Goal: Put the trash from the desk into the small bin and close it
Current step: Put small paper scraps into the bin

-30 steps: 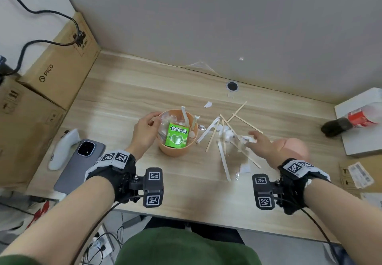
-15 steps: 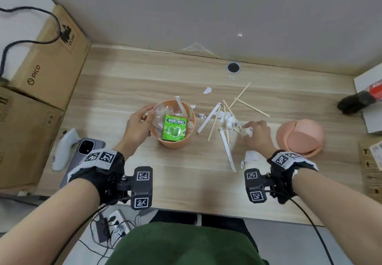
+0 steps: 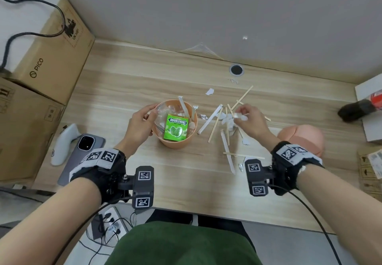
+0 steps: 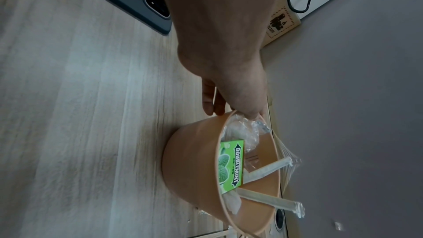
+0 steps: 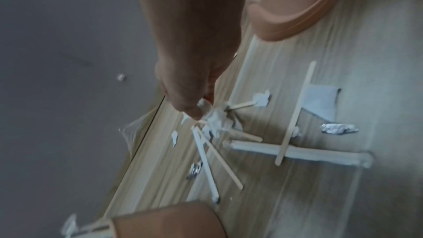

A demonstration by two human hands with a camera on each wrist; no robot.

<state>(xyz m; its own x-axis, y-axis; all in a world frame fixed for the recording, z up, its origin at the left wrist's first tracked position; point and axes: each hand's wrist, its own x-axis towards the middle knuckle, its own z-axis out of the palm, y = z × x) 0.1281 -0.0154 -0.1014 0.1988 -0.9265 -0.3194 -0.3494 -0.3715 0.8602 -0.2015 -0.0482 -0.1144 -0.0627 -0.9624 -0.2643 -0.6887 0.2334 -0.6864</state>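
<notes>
Bin (image 3: 175, 140) on wooden desk (image 3: 186, 182) by grey wall, left grip (image 3: 138, 126) clasping rim, right grip (image 3: 251, 121) pinching paper scraps (image 3: 240, 117).

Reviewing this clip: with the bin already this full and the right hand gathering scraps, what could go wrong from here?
1. The small bin is crowded: paper-wrapped sticks poke above its rim beside the green gum box, so the lid may not seat.
2. The right hand pinches only crumpled white paper; loose bits could drop in transit.
3. Small foil scraps near the desk's front edge are easy to miss.
</notes>
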